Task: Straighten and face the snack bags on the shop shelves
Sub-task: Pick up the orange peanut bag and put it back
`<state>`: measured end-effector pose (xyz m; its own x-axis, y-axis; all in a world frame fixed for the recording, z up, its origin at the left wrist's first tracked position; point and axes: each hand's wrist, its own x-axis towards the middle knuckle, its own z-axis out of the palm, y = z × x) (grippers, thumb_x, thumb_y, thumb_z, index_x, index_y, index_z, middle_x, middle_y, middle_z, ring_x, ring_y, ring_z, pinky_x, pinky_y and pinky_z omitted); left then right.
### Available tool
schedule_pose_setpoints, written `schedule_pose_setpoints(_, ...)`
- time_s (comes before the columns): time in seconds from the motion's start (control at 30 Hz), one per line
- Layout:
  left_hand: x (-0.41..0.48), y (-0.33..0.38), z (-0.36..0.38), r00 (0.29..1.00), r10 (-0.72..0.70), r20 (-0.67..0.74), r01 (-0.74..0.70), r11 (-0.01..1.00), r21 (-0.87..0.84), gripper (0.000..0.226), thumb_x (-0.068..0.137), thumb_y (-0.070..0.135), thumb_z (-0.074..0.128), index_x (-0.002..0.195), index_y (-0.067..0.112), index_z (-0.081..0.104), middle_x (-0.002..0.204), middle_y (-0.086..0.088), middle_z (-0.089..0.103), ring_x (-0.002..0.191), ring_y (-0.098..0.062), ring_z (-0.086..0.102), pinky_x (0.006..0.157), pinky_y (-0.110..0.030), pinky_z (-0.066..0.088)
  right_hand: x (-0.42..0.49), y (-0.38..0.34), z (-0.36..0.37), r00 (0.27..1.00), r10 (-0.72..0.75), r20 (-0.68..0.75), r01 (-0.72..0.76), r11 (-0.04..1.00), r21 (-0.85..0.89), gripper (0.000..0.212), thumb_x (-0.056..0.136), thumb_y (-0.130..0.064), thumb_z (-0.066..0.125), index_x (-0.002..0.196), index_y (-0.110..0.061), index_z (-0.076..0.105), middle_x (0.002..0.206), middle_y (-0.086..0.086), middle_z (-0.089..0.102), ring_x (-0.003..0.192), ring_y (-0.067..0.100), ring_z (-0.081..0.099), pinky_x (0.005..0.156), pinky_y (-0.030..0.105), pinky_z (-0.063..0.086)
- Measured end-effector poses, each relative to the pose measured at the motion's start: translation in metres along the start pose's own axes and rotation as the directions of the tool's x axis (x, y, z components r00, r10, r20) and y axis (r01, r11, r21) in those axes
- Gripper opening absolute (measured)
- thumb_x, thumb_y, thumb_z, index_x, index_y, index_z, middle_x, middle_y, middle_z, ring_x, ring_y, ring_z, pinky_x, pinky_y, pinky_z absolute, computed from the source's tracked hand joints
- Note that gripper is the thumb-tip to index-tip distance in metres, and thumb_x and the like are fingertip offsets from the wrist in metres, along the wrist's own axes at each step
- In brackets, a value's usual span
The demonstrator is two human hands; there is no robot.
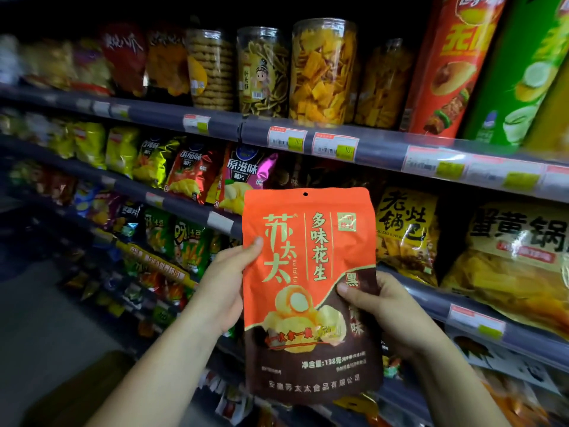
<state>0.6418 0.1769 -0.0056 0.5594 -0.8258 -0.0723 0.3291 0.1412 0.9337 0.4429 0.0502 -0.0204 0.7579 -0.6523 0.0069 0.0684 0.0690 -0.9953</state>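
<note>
Observation: one orange snack bag [308, 272] is off the shelves and held in the air, near the person and well in front of the stock. It is upright, with its printed front turned towards the holder.

Grip: the left hand [229, 285] pinches the bag's left edge about halfway up. The right hand [391, 315] pinches the right edge lower down. Each has its thumb on the front, and the fingers are hidden behind. Holding at two heights appears intended to keep the soft pouch flat and square, so its face can be checked.

Surroundings: crisp bags [191, 177] stand to the left and a yellow bag [406, 229] is just to the right. Clear tubs [323, 72] and a red tube [446, 66] occupy the shelf above, behind price labels [335, 146].

Assessment: behind the bag's top edge lies a dark stretch of shelf [425, 298], between the crisp bags and the yellow bag. That is probably its slot, though this cannot be confirmed. The bag is not yet faced on the shelf.
</note>
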Motion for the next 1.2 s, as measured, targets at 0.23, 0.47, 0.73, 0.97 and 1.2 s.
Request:
schedule_pose_setpoints(0.23,-0.005,0.008,0.007,0.964,0.266,0.004,-0.261,0.943,0.205,0.024,0.082,0.018,0.076,0.105,0.01,0.075,0.1,-0.012,0.08,0.09,-0.028,0.077,0.079,-0.04,0.061,-0.002,-0.008,0.011,0.997,-0.034,-0.076,0.034,0.999,0.005,0.016,0.089,-0.014,0.07,0.103,-0.017,0.078,0.106,0.007,0.083,0.096,0.025,0.08,0.084,0.037,0.061)
schedule_pose_setpoints(0.47,0.007,0.034,-0.002,0.974,0.209,-0.087,-0.194,0.969,0.155,0.027,0.1,0.025,0.055,0.088,0.01,0.074,0.069,0.0,0.074,0.063,-0.014,0.068,0.06,-0.027,0.054,-0.005,-0.004,0.001,0.999,0.048,0.009,-0.048,0.997,0.061,0.042,0.074,-0.033,0.084,0.107,-0.008,0.077,0.109,0.018,0.08,0.097,0.034,0.079,0.081,0.04,0.062)
schedule_pose_setpoints(0.73,0.022,0.037,-0.025,1.0,0.022,-0.017,-0.022,1.0,0.007,0.034,0.099,0.028,0.052,0.111,0.004,0.073,0.084,-0.008,0.072,0.076,-0.022,0.067,0.072,-0.036,0.051,0.0,-0.001,0.001,0.998,0.057,0.014,-0.058,0.98,0.191,0.026,0.088,-0.018,0.061,0.094,-0.005,0.082,0.105,0.025,0.079,0.086,0.033,0.08,0.073,0.039,0.065)
schedule_pose_setpoints(0.97,0.006,0.005,-0.019,0.988,-0.03,0.152,0.015,0.995,0.096,0.045,0.088,0.059,0.055,0.101,0.023,0.079,0.101,-0.002,0.08,0.095,-0.02,0.076,0.091,-0.042,0.052,0.018,-0.01,0.014,0.99,-0.001,-0.143,0.042,0.958,0.283,0.029,0.091,-0.017,0.063,0.108,0.004,0.072,0.103,0.024,0.08,0.084,0.032,0.079,0.08,0.043,0.065)
schedule_pose_setpoints(1.2,0.018,-0.013,-0.019,0.987,0.019,0.158,-0.051,0.978,0.201,0.036,0.074,0.015,0.076,0.109,0.01,0.073,0.107,-0.009,0.079,0.101,-0.024,0.075,0.082,-0.028,0.058,0.029,-0.018,0.026,0.977,-0.117,-0.179,0.108,0.992,-0.063,0.041,0.084,-0.007,0.078,0.123,-0.014,0.065,0.113,0.01,0.08,0.104,0.03,0.077,0.087,0.042,0.06)
